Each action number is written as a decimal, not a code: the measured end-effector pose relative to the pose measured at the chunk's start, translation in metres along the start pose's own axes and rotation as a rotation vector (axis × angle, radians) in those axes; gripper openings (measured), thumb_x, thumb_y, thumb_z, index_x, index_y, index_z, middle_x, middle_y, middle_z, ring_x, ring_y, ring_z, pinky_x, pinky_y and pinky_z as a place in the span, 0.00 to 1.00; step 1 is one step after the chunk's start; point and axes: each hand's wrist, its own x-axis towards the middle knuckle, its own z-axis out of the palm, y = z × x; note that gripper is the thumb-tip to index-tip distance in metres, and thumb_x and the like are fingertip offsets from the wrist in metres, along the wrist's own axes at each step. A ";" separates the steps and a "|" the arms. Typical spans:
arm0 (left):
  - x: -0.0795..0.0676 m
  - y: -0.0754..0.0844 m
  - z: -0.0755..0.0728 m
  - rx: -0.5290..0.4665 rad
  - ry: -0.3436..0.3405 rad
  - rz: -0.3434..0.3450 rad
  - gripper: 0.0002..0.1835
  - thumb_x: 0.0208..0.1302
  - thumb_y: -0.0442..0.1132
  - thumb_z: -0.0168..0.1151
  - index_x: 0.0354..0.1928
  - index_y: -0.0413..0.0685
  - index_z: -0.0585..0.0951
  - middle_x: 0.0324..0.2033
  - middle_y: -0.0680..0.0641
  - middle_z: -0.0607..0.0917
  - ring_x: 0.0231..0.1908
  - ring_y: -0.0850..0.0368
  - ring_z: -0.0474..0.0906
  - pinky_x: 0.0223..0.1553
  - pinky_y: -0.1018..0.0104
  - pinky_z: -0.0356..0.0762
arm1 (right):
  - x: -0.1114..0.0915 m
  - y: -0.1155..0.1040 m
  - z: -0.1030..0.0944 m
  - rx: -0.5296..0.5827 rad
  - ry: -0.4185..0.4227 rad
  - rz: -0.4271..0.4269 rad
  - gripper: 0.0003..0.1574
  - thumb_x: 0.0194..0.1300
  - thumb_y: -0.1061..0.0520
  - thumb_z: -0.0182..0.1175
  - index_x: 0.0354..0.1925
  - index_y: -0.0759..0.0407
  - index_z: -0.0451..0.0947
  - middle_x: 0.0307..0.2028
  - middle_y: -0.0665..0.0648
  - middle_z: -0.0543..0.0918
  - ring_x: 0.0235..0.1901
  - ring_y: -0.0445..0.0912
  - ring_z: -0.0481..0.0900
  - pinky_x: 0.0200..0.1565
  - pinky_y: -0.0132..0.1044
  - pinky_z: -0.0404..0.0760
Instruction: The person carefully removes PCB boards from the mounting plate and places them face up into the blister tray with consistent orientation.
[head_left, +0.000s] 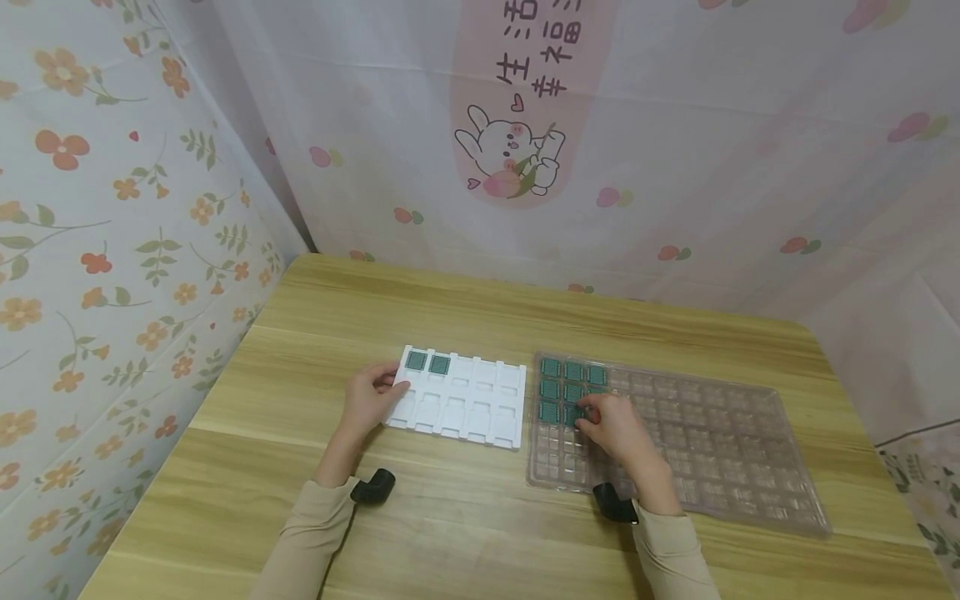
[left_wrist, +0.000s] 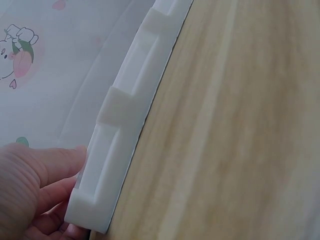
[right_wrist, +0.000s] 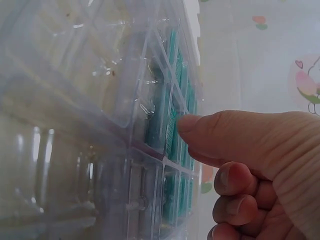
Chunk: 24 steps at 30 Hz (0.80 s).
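My left hand grips the left edge of a white tray, thumb on top and fingers curled at its side. Two green square chips sit in the tray's upper left pockets. In the left wrist view the tray's notched side shows beside the thumb. Over the clear plastic tray, my right hand pinches a green chip in the third row with thumb and forefinger. Several more chips fill pockets around it. The right wrist view shows the thumb tip against the teal chip edges.
Both trays lie on a wooden table, the white one left of the clear one. Black wrist devices sit at both cuffs. A printed curtain hangs behind the table, and a floral one along the left.
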 end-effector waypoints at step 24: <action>0.001 -0.001 0.000 0.037 -0.008 -0.005 0.18 0.53 0.29 0.67 0.47 0.29 0.80 0.35 0.36 0.82 0.35 0.47 0.78 0.33 0.77 0.74 | 0.015 -0.027 -0.003 0.006 0.078 -0.074 0.18 0.54 0.63 0.67 0.44 0.70 0.80 0.15 0.49 0.64 0.13 0.39 0.56 0.17 0.30 0.59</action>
